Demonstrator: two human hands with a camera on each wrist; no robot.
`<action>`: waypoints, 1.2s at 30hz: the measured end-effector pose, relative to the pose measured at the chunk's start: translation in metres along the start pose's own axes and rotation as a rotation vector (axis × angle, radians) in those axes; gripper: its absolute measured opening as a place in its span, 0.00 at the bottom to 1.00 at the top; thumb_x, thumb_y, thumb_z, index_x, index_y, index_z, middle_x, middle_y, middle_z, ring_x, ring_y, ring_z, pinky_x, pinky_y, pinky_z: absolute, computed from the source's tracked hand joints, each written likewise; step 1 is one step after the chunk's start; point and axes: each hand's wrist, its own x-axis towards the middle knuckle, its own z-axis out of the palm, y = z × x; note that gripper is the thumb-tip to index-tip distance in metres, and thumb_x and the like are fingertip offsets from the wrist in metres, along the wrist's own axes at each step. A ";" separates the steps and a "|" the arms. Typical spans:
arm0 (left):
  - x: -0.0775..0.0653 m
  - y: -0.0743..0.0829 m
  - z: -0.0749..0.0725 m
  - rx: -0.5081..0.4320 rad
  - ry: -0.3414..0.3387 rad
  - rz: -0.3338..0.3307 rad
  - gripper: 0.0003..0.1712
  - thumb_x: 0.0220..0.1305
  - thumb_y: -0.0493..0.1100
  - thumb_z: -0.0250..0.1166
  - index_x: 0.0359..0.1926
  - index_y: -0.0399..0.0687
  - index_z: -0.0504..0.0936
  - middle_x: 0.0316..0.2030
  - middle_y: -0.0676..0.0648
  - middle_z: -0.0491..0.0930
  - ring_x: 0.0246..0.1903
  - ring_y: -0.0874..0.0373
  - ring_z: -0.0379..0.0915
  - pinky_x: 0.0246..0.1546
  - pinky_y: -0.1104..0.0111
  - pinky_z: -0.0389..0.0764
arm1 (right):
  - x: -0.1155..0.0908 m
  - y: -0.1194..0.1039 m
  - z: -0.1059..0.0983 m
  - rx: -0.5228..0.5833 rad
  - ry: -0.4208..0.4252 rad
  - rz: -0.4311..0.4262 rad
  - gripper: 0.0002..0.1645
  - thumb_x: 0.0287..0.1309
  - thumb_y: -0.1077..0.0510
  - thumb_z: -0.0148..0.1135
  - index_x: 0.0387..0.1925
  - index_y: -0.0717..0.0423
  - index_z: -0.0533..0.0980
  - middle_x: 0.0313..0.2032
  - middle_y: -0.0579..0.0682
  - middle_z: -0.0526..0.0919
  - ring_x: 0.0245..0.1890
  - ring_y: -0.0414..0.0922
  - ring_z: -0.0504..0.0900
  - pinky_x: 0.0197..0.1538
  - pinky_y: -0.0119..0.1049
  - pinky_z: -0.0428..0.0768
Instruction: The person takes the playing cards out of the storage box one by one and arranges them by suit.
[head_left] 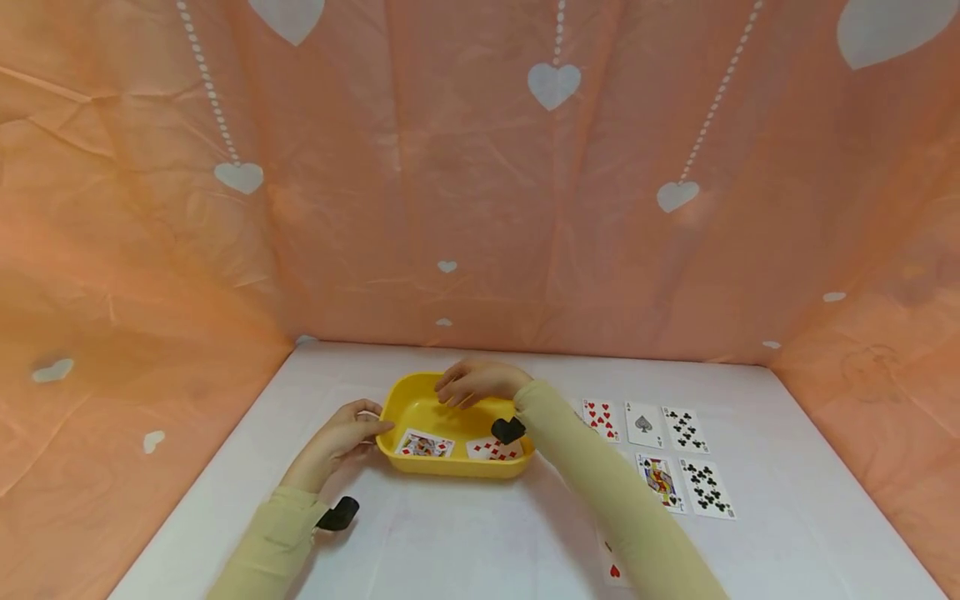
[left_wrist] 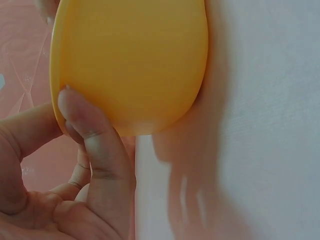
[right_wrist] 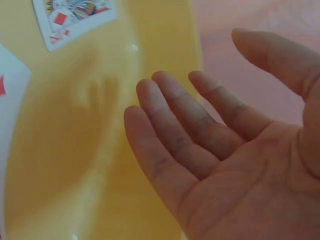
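Observation:
My left hand (head_left: 345, 433) pinches the left end of a yellow plastic tray (head_left: 459, 468) at its rim. In the left wrist view the thumb (left_wrist: 82, 112) lies against the rim, with fingers behind it. Over the tray's far right part hangs my right hand (head_left: 480, 383), its fingers spread a little and nothing in the palm. Two playing cards lie in the tray: a diamond face card (head_left: 424, 444) on the left and a diamond number card (head_left: 491, 451) on the right, partly covered by the right wrist's black camera.
Right of the tray, cards lie face up in rows on the white table (head_left: 450, 533): a hearts card (head_left: 602, 419), an ace of spades (head_left: 643, 425), clubs cards (head_left: 684, 429) and a face card (head_left: 660, 482). My right sleeve partly hides another red card (head_left: 615, 572). Orange fabric walls surround the table.

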 end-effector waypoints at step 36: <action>-0.004 -0.004 -0.002 -0.030 -0.007 0.008 0.19 0.62 0.35 0.63 0.48 0.33 0.66 0.29 0.46 0.78 0.22 0.60 0.73 0.22 0.72 0.74 | 0.016 -0.003 0.042 -0.274 -0.083 0.140 0.09 0.58 0.67 0.59 0.41 0.61 0.79 0.27 0.47 0.76 0.25 0.40 0.70 0.30 0.31 0.70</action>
